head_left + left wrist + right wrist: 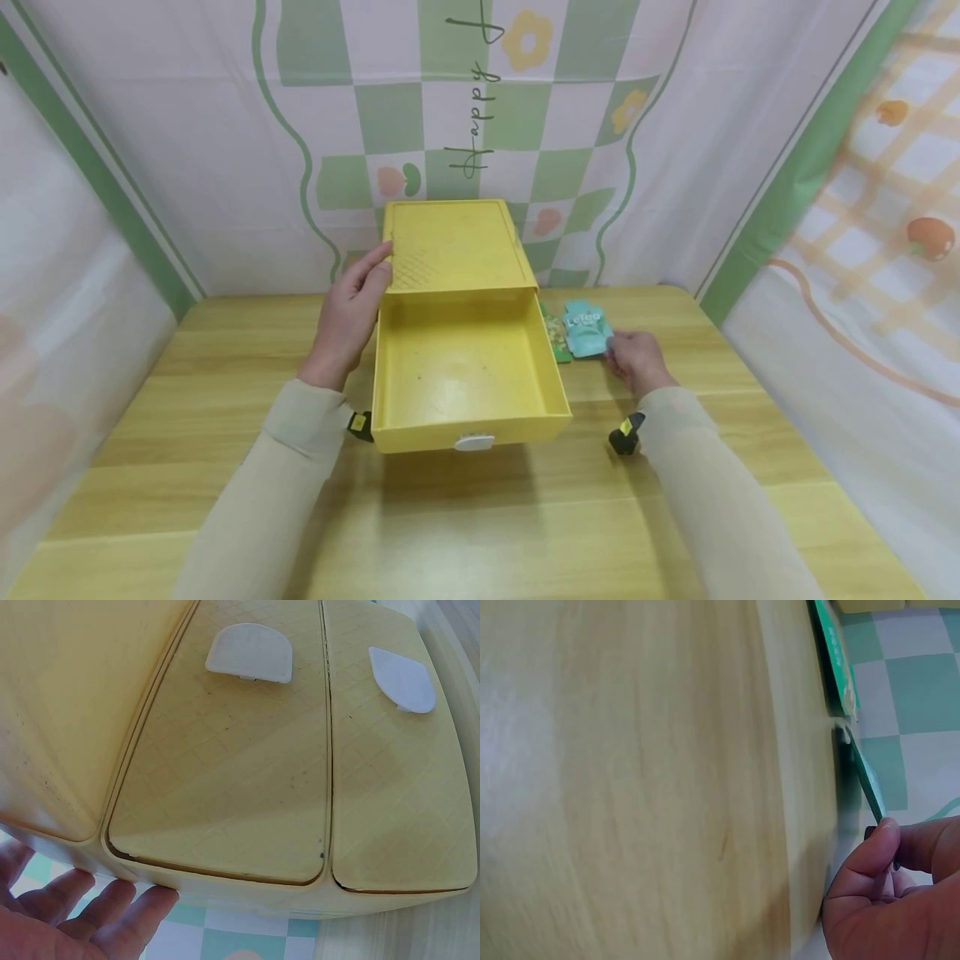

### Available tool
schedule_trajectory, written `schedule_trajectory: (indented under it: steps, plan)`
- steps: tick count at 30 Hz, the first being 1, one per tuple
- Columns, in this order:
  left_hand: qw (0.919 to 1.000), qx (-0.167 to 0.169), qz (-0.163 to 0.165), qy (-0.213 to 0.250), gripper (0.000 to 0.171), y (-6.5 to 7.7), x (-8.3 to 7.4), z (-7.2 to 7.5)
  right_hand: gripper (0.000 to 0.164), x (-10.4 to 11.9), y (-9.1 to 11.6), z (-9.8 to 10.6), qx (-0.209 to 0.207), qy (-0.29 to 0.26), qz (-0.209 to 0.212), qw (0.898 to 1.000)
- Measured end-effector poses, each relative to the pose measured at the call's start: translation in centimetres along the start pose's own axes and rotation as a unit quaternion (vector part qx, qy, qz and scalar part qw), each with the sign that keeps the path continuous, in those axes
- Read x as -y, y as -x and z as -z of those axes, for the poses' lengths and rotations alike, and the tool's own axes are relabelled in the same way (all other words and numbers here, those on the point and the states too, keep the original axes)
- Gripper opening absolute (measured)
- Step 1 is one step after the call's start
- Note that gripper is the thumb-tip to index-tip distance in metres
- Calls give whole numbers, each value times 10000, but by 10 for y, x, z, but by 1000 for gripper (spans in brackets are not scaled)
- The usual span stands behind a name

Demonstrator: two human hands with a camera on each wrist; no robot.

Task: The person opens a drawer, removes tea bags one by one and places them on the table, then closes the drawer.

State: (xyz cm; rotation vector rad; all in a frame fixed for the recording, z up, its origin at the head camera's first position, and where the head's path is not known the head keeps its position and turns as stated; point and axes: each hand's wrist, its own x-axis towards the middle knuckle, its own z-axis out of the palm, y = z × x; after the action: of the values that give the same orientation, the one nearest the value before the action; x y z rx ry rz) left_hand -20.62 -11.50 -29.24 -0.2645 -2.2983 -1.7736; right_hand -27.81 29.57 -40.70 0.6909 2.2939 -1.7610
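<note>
A yellow drawer cabinet [453,246] stands at the back of the table with its top drawer [416,436] pulled out and nothing inside. My left hand [348,308] rests against the cabinet's left side; the left wrist view shows its fingers [154,907] stretched along that wall. To the right of the cabinet, my right hand [637,362] pinches the corner of a light blue packet [587,329] printed "LeTea". Seen edge-on in the right wrist view, that packet [867,780] tilts up from the tabletop. Beside it lies a green packet [557,337], partly hidden by the drawer.
Two lower drawers, closed, carry white handles [251,654] in the left wrist view. The wooden table [465,525] reaches back to a checked green-and-white curtain [390,117]. More fabric hangs along both sides. Each wrist wears a small black device [625,435].
</note>
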Motion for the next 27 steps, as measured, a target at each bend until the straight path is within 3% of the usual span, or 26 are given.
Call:
schedule_trajectory:
  steps: [17, 27]
  plan:
    - [10000, -26, -7, -12, 52, 1, -2, 0, 49, -8, -1, -1, -443, 1203, 167, 9916]
    - [10000, -20, -11, -28, 52, 1, -1, 0, 52, -10, -3, 0, -393, 1721, 300, 9838]
